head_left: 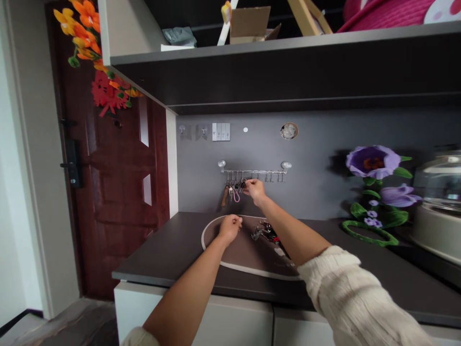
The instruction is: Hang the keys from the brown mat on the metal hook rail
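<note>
At the hook rail (254, 171) on the grey wall, my right hand (255, 190) pinches a key ring (243, 184) close to one of the hooks. Whether the ring sits on the hook I cannot tell. Just left of it, several keys (231, 191) hang, with a pink loop (236, 195) and a brown strap (225, 196) among them. My left hand (229, 229) is closed above the brown mat (230, 254), its fingers curled and nothing showing in them. A pile of keys (265, 231) lies on the mat, partly hidden behind my right forearm.
The dark counter (154, 254) carries purple fabric flowers (373, 162) and a clear-domed appliance (441, 211) on the right. Overhead runs a shelf (288, 72) with a cardboard box (249, 24). A dark red door (115, 202) with orange flowers (85, 29) before it stands left.
</note>
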`<state>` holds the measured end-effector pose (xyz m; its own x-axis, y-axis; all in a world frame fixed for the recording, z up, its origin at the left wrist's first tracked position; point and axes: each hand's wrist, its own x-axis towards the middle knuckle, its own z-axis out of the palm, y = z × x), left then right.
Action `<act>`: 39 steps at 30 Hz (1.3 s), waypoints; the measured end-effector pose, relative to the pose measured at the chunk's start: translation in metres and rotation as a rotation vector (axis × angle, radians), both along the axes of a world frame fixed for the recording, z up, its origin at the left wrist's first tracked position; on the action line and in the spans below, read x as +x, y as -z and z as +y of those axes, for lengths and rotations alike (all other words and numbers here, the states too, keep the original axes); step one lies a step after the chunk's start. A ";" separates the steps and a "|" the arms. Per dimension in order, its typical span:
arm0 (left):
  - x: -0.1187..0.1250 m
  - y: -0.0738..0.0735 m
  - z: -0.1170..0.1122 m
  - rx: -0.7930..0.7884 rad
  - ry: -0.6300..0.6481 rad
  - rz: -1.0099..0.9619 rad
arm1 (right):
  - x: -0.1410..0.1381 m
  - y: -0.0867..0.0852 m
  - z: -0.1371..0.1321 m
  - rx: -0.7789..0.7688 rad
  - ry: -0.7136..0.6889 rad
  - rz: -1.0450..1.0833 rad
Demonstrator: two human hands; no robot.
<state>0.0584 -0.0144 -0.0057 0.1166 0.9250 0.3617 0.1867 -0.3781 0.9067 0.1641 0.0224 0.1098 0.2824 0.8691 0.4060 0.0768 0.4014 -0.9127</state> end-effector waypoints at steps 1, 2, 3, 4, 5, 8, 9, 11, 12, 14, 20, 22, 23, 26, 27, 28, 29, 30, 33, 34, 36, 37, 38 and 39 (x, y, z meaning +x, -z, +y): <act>0.000 0.000 0.000 0.001 -0.003 0.002 | -0.001 -0.001 0.003 -0.009 0.003 0.010; 0.000 0.000 0.001 -0.001 -0.007 0.005 | -0.001 -0.001 0.005 -0.017 0.004 0.020; 0.000 0.000 0.001 -0.004 -0.010 0.009 | -0.002 -0.002 0.008 -0.026 0.003 0.030; 0.000 0.001 0.002 -0.004 -0.011 0.014 | -0.002 -0.002 0.010 -0.034 0.003 0.040; -0.001 0.001 0.002 -0.003 -0.013 0.018 | -0.003 -0.003 0.013 -0.042 0.007 0.046; -0.001 0.001 0.002 0.008 -0.016 0.027 | -0.004 -0.004 0.019 -0.062 0.034 0.055; -0.001 0.000 0.002 0.006 -0.019 0.028 | -0.004 -0.004 0.020 -0.067 0.045 0.057; 0.000 0.000 0.002 -0.002 -0.026 0.033 | -0.004 -0.004 0.022 -0.073 0.063 0.062; 0.000 -0.001 0.002 -0.008 -0.030 0.036 | -0.004 -0.003 0.023 -0.075 0.070 0.064; 0.000 -0.001 0.002 -0.015 -0.036 0.042 | -0.004 -0.002 0.024 -0.084 0.088 0.059; 0.000 0.000 0.004 -0.007 -0.033 0.038 | -0.002 0.004 0.028 -0.092 0.134 0.020; 0.000 0.001 0.005 -0.004 -0.026 0.033 | -0.001 0.006 0.028 -0.097 0.149 0.013; 0.000 0.001 0.005 -0.003 -0.024 0.032 | 0.000 0.007 0.028 -0.097 0.153 0.008; 0.000 0.002 0.006 0.003 -0.028 0.026 | 0.002 0.009 0.028 -0.089 0.140 -0.001; 0.000 0.002 0.006 0.005 -0.029 0.023 | 0.002 0.009 0.027 -0.087 0.128 0.000; 0.000 0.001 0.006 0.006 -0.028 0.019 | 0.003 0.010 0.026 -0.087 0.114 0.003; 0.000 0.001 0.005 0.005 -0.026 0.013 | 0.004 0.010 0.025 -0.088 0.099 0.007; 0.000 0.000 0.004 0.004 -0.022 0.008 | 0.004 0.011 0.024 -0.091 0.085 0.011; -0.002 -0.002 0.001 0.009 -0.009 0.000 | 0.006 0.012 0.018 -0.104 0.056 0.021; -0.003 -0.002 -0.001 0.016 -0.004 -0.002 | 0.006 0.013 0.016 -0.108 0.051 0.022; -0.005 -0.004 -0.003 0.029 0.015 -0.002 | 0.007 0.014 0.010 -0.116 0.039 0.022; -0.006 -0.004 -0.005 0.035 0.027 0.000 | 0.008 0.015 0.006 -0.121 0.029 0.023; -0.006 -0.005 -0.006 0.042 0.037 0.002 | 0.009 0.016 0.001 -0.125 0.016 0.023; -0.007 -0.005 -0.007 0.048 0.046 0.004 | 0.010 0.018 -0.004 -0.128 0.001 0.024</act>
<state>0.0513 -0.0212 -0.0005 0.1597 0.9004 0.4046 0.1719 -0.4290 0.8868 0.1737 0.0189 0.0920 0.2920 0.9131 0.2845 0.0546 0.2811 -0.9581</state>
